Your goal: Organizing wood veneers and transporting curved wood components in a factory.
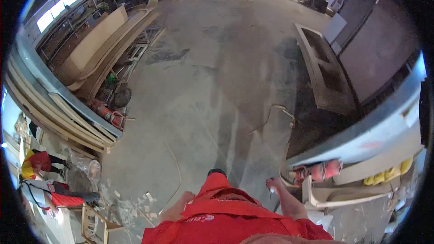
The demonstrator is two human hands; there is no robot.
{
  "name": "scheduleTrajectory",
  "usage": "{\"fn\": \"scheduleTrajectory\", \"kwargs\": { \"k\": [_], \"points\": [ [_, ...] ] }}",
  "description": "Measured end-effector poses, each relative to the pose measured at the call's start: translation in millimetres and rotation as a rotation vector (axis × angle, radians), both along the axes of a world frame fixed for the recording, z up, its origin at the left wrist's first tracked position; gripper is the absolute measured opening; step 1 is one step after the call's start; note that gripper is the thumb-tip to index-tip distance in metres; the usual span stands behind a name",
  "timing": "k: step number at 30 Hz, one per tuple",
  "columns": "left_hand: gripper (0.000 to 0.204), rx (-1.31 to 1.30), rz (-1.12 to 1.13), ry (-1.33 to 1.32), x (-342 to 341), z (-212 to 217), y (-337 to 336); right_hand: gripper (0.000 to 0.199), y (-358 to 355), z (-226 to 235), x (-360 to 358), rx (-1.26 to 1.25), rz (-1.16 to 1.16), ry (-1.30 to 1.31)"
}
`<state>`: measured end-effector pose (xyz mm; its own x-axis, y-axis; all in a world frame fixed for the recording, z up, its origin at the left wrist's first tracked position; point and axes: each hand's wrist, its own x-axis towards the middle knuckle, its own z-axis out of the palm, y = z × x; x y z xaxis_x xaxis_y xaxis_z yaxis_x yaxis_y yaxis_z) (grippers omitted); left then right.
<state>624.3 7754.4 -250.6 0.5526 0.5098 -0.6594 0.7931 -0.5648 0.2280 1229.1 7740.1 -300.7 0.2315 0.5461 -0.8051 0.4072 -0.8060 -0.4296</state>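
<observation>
Woodworking workshop: stacked timber boards

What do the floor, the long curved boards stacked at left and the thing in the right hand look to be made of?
Floor: bare concrete, grey, dusty and stained. Curved boards: pale unfinished wood or plywood, matt tan faces. The right hand holds a small thin item, too small to tell its material.

Dusty concrete floor; wood scraps, cable.

Right hand above dusty floor
</observation>
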Motion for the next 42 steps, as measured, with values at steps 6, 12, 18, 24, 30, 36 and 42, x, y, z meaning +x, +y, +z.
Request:
{"fn": "scheduleTrajectory", "kwargs": {
  "k": [6, 12, 18, 24, 30, 36, 42],
  "points": [
    [0.031, 0.140, 0.631, -0.747, 15.0, -28.9, 76.0, 0.017, 282.4, 76.7, 11.9, 0.284, -0.032, 0.097],
    [0.020, -0.184, 0.486, 0.013, 93.6, -34.7, 382.6, 0.025, 361.1, 52.8, 79.9, 0.072, -0.267, 0.410],
    [0.039, -0.136, 1.187, -0.558, 245.4, -13.9, 715.8, 0.043, 455.9, 24.2, 152.3, 0.474, 0.275, 0.050],
    [0.031, -0.111, 1.043, -0.635, 397.5, 41.2, 952.8, 0.038, 661.8, 43.5, 233.9, 0.405, 0.159, 0.232],
    [0.041, -0.226, 0.790, -0.287, 450.8, 28.6, 1053.0, 0.034, 885.8, 41.5, 345.6, 0.371, 0.073, 0.431],
    [0.049, -0.062, 0.932, -0.113, 467.1, 9.3, 1130.7, 0.016, 1139.8, 29.1, 464.9, 0.112, -0.441, 0.679],
    [0.041, -0.095, 0.622, -0.180, 506.0, -29.9, 1252.2, 0.023, 1382.7, 83.8, 511.1, 0.455, -0.007, 0.301]
  ]
}}
